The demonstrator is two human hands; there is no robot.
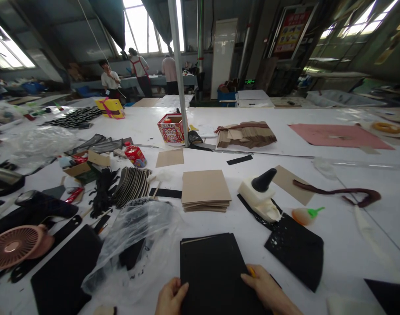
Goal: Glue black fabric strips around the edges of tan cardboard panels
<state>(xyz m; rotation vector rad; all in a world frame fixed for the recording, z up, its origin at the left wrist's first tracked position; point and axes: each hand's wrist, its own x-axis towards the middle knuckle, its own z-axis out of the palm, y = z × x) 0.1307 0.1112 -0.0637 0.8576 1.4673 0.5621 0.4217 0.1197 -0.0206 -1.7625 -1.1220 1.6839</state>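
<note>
A stack of black sheets (213, 271) lies flat at the bottom middle, its top edges slightly uneven. My left hand (172, 297) grips its left edge, thumb on top. On the right edge is my right hand (264, 284), also closed with the thumb over the sheets. Something small and yellow-orange (251, 271) shows at my right fingers; its kind is unclear. Beyond the sheets sits a pile of beige boards (206, 188). To the right, a cream glue bottle (259, 199) with a black nozzle lies on a black piece smeared with white.
A clear plastic bag (137, 245) and a pink fan (18, 247) are on the left. An orange bottle with a green tip (307, 215) lies at right. A metal post (179, 74) rises beyond the boards. Several people stand at the far tables.
</note>
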